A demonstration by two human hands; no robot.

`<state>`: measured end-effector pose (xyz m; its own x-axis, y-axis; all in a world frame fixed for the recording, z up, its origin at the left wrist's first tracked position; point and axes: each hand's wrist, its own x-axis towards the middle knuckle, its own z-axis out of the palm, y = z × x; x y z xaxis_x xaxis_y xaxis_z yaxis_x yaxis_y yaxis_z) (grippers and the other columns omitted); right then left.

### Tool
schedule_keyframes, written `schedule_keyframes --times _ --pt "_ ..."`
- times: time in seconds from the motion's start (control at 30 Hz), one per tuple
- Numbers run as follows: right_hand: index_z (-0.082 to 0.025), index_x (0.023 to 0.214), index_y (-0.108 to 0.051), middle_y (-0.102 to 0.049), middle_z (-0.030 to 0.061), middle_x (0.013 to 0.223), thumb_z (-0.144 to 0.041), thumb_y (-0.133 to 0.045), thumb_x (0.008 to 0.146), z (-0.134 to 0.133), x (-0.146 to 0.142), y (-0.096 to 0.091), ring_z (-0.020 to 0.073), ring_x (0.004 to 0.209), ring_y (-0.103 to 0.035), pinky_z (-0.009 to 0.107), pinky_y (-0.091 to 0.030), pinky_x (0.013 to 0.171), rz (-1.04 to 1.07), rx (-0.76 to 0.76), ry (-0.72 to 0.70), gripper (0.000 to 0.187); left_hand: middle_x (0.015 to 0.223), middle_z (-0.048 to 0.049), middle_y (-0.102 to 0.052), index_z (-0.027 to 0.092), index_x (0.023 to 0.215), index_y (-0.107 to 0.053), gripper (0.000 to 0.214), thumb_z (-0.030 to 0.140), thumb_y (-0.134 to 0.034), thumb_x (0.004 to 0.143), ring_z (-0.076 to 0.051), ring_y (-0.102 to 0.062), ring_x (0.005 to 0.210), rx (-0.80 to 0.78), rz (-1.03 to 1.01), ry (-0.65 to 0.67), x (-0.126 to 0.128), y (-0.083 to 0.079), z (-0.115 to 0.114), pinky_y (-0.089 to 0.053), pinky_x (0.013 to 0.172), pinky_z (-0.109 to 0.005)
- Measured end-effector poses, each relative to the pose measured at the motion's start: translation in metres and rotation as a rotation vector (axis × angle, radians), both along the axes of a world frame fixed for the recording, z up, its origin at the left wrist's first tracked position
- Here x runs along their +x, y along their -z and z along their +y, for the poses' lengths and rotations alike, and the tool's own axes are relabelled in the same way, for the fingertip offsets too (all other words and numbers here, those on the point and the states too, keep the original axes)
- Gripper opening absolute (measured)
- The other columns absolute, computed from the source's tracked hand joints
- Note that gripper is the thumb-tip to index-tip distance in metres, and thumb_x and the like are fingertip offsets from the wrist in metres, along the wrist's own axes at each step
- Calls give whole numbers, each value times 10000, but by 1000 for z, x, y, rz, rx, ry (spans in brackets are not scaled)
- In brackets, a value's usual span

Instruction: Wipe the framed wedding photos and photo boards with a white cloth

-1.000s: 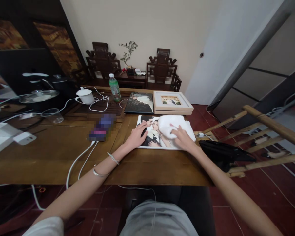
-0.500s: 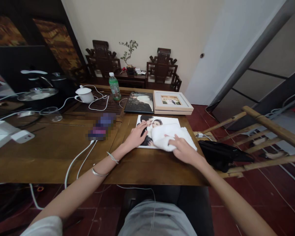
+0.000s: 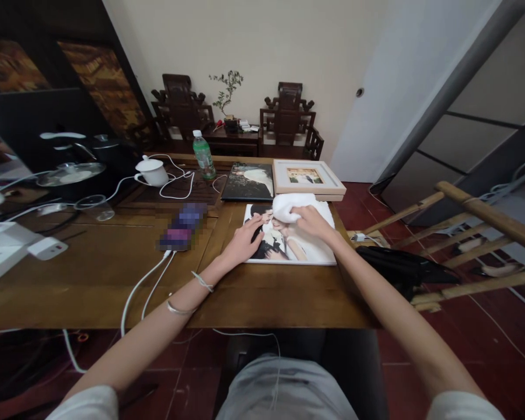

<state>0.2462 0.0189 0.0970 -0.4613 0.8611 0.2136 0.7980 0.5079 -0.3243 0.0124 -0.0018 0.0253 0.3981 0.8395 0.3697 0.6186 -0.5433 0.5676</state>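
The right hand (image 3: 311,222) has its grip clasped on a white cloth (image 3: 286,205), which covers the upper right of a photo panel (image 3: 276,242) on the bench (image 3: 271,297); the left hand (image 3: 244,242) (grip released) lies across the panel's left edge.

The person's right hand (image 3: 313,221) has swept the white cloth (image 3: 285,205) away from the near right part of the photo panel (image 3: 291,248) to its far edge, close by the framed picture (image 3: 308,177). The panel's near right corner, covered half a second ago, now shows, and the right sleeve (image 3: 464,405) (just its end) has come into view at lower right.
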Motion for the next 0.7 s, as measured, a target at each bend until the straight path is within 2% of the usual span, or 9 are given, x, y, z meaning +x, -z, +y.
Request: schedule_keyframes --times 0.1,0.17,0.23,0.3,0.37,0.43,0.5,0.6,0.7 --pt "-161 891 -661 -730 103 978 -27 -380 668 -50 1 8 258 936 -649 387 -422 924 -45 11 -36 383 1455 -118 -463 187 1312 -528 400 296 -420 942 -235 -354 1398 2 -12 0 1 1 0 -308 1134 -477" --pt "-172 910 -642 -681 127 1154 -12 -383 640 -86 3 10 288 1136 -585 483 -370 1012 -95 26 -48 407 1458 -105 -460 207 1313 -525 397 290 -426 937 -237 -359 1395 -7 -17 -15 2 2 0 -309 1131 -490" --pt "-194 935 -627 -631 128 1257 9 -380 618 -117 3 10 276 1278 -490 528 -325 1065 -122 0 -100 450 1478 -100 -434 216 1320 -515 404 289 -433 932 -242 -348 1401 -13 -18 -30 2 3 0 -308 1129 -501" --pt "-208 925 -618 -607 134 1294 11 -390 588 -140 3 9 267 1339 -428 551 -282 1099 -124 -40 -146 462 1513 -98 -380 212 1341 -493 423 293 -435 930 -248 -306 1421 -7 -24 -43 3 3 0 -300 1129 -514" --pt "-209 913 -615 -597 146 1304 6 -398 577 -150 0 7 274 1346 -418 557 -269 1107 -126 -66 -163 454 1525 -110 -355 192 1360 -474 444 300 -428 932 -254 -280 1432 -6 -26 -54 3 4 0 -291 1134 -517" --pt "-202 893 -618 -620 149 1264 4 -392 590 -146 -4 3 284 1289 -483 527 -307 1084 -127 -75 -153 430 1514 -128 -370 165 1363 -474 456 312 -421 935 -256 -296 1425 -15 -20 -59 3 4 1 -288 1141 -504" --pt "-193 854 -624 -684 135 1124 -1 -379 612 -128 -8 -1 275 1129 -598 443 -392 1001 -117 -84 -127 395 1496 -137 -399 145 1355 -486 461 326 -416 937 -249 -325 1413 -17 -16 -54 2 4 2 -287 1151 -471" --pt "-182 801 -637 -719 99 870 -34 -384 644 -84 -13 -7 242 856 -653 309 -448 793 -80 -93 -101 333 1467 -141 -441 122 1339 -503 466 342 -407 940 -229 -355 1398 3 -23 -33 0 5 5 -275 1168 -408" --pt "-171 794 -652 -725 88 862 -50 -394 654 -35 -16 -10 229 810 -640 267 -423 742 -24 -72 -114 318 1457 -147 -453 110 1337 -505 472 349 -398 943 -225 -366 1392 12 -31 -12 -3 7 7 -272 1170 -396"
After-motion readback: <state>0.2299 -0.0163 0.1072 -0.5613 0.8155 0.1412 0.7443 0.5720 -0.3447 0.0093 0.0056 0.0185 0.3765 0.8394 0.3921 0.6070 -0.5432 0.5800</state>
